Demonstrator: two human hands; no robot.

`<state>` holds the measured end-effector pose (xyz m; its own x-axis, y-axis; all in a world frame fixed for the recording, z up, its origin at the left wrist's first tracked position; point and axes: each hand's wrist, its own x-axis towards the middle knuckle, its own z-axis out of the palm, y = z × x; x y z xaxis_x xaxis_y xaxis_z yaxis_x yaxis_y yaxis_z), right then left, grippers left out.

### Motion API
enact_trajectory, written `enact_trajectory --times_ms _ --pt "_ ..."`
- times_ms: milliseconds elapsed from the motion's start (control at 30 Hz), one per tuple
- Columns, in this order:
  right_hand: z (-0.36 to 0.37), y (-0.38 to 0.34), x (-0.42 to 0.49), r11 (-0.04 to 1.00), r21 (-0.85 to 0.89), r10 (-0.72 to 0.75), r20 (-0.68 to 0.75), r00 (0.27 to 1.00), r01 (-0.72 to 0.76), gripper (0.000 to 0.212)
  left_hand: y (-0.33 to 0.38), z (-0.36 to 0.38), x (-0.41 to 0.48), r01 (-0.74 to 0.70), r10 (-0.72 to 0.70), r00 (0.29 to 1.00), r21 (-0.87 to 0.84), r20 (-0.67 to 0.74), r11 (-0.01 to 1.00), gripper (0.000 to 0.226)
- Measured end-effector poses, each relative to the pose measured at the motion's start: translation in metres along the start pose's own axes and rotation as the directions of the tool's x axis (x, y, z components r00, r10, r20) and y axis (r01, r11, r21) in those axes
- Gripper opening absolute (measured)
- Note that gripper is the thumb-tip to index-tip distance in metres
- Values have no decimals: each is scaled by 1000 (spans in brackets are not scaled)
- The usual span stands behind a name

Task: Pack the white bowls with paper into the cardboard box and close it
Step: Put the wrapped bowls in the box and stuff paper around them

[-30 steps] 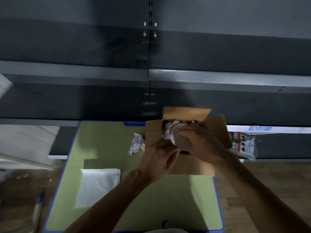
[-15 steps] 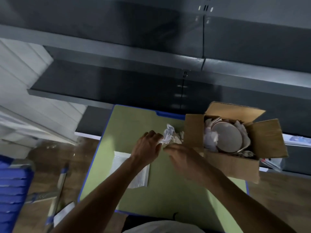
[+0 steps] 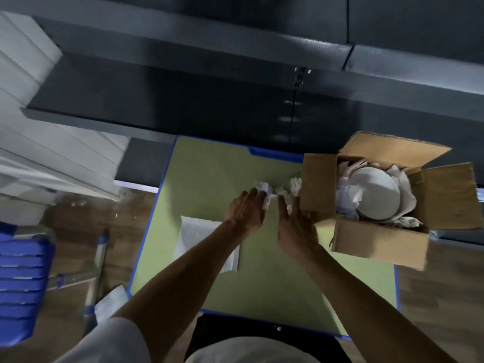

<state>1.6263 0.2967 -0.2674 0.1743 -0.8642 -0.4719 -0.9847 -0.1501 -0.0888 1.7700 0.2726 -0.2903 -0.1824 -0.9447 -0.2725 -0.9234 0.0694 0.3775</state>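
Note:
An open cardboard box [image 3: 377, 242] stands at the right of the green table, all flaps up. Inside it a white bowl [image 3: 377, 196] lies bottom-up, bedded in crumpled paper. Just left of the box lies a wad of crumpled white paper [image 3: 281, 191] on the table. My left hand [image 3: 247, 212] has its fingers on the left end of the wad. My right hand [image 3: 294, 226] reaches to the wad's right part, fingers apart, close to the box's left flap. The fingertips hide part of the paper.
A flat white sheet [image 3: 201, 237] lies on the green table [image 3: 209, 184] under my left forearm. Dark metal shelves [image 3: 209, 100] rise behind the table. Blue crates [image 3: 21, 284] stand on the wooden floor at left.
Both hands left the box, where they were pressing the bowl in, and moved left to the crumpled paper on the table. The view swung left.

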Motion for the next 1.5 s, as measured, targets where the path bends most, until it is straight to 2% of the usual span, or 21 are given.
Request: enact_trajectory --times_ms 133,233,333,400,533,567,700,800,900,1000,1100,1267,1500 --pt "12 1 -4 994 -49 -103 -161 982 96 64 -7 8 -15 -6 2 996 -50 -89 999 37" --pt "17 5 -8 990 -76 -132 -186 974 120 52 -8 8 -22 7 -22 993 -127 -116 992 22" --pt "15 8 -13 991 -85 -123 -207 970 108 43 -5 3 -27 31 -56 988 -177 -142 984 17" --pt "15 9 -16 993 -81 -103 -200 974 88 44 -5 1 -29 15 -48 987 -211 -152 977 16" --pt "22 12 -18 997 -26 -78 -182 980 75 77 -1 2 -37 -10 -32 988 -269 -154 963 20" --pt "24 12 -18 997 -38 -72 -179 981 66 77 1 2 -39 -17 -31 986 -284 -164 959 22" --pt "29 12 -21 994 -93 -70 -186 980 54 36 4 0 -46 1 -83 977 -389 -196 921 29" --pt "30 15 -26 995 -70 -85 -198 976 73 29 -1 -3 -50 33 -112 982 -436 -155 899 33" --pt "26 15 -32 994 -46 -110 -222 969 103 34 -1 -9 -55 72 -133 983 -400 -127 914 32" --pt "16 15 -42 989 44 -128 -200 972 139 40 7 -12 -58 48 -100 987 -365 -124 930 30" --pt "9 19 -54 964 199 -122 -250 961 174 39 17 -9 -61 9 -58 990 -350 -128 937 29" --pt "-16 26 -76 935 264 -154 -300 942 237 30 30 0 -67 -14 -28 994 -360 -110 933 26" --pt "-54 19 -93 833 480 -134 -309 942 276 36 48 13 -63 44 -64 996 -287 -59 957 33"
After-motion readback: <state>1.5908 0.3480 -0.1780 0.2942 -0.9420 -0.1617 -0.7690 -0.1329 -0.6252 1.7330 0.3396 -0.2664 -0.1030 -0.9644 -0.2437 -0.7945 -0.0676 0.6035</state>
